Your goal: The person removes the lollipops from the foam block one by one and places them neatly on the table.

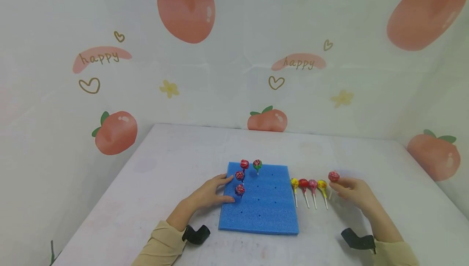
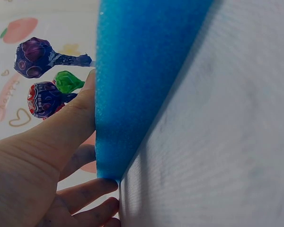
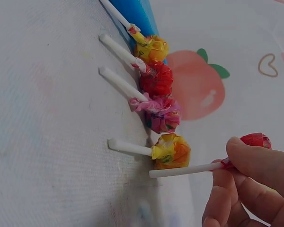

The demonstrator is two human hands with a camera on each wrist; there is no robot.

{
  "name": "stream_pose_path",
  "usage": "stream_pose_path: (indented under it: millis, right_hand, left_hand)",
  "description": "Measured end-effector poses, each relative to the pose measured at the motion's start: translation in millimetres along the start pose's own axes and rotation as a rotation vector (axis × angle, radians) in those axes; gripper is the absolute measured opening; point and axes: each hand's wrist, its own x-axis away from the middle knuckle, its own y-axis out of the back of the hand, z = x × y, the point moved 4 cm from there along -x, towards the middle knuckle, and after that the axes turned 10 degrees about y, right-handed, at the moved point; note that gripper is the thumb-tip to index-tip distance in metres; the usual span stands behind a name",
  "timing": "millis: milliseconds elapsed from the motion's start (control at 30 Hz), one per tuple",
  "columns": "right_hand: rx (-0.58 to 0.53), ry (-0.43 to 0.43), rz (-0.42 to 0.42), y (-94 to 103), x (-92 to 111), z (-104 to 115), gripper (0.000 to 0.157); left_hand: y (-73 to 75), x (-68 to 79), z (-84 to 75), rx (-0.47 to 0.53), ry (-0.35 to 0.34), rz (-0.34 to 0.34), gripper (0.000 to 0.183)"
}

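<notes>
A blue foam board (image 1: 271,217) with small holes lies on the table. Four lollipops stand in its upper left part, among them a green-wrapped lollipop (image 1: 257,163) and a purple-wrapped lollipop (image 2: 34,57). My left hand (image 1: 209,192) rests against the board's left edge, fingers spread and fairly straight. Right of the board my right hand (image 1: 353,192) pinches a red-wrapped lollipop (image 3: 256,140) just below its head, the white stick pointing away from the fingers. Beside it lies a row of wrapped lollipops: a yellow one (image 3: 173,152), a pink one (image 3: 163,116), a red one (image 3: 157,79) and another yellow one (image 3: 152,48).
The white table (image 1: 183,148) meets a pale backdrop (image 1: 227,75) printed with peaches, hearts and words. A black wrist mount (image 1: 197,234) sits at the left sleeve and another black mount (image 1: 357,240) at the right.
</notes>
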Motion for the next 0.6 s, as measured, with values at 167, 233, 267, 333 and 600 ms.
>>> stream_pose_path:
  millis: [167,233,267,333,600]
  right_hand:
    - [-0.003,-0.029,0.009,-0.1,-0.3,-2.0,0.07]
    - [-0.002,-0.033,0.011,-0.2,0.0,-2.9,0.069]
    - [-0.002,-0.032,0.01,-0.4,0.2,-3.3,0.068]
    - [0.001,-0.025,0.012,-0.4,0.4,-3.8,0.065]
    - [0.022,-0.019,0.02,-0.3,0.6,-6.8,0.062]
  left_hand:
    - [0.2,0.1,0.3,-0.007,0.005,0.001,0.073]
    - [0.3,0.2,0.5,-0.009,0.003,0.003,0.073]
    - [0.3,0.4,0.6,-0.008,0.005,0.004,0.073]
    - [0.4,0.7,0.6,-0.006,0.005,0.006,0.073]
    - [0.7,0.9,-0.1,-0.004,-0.005,0.003,0.072]
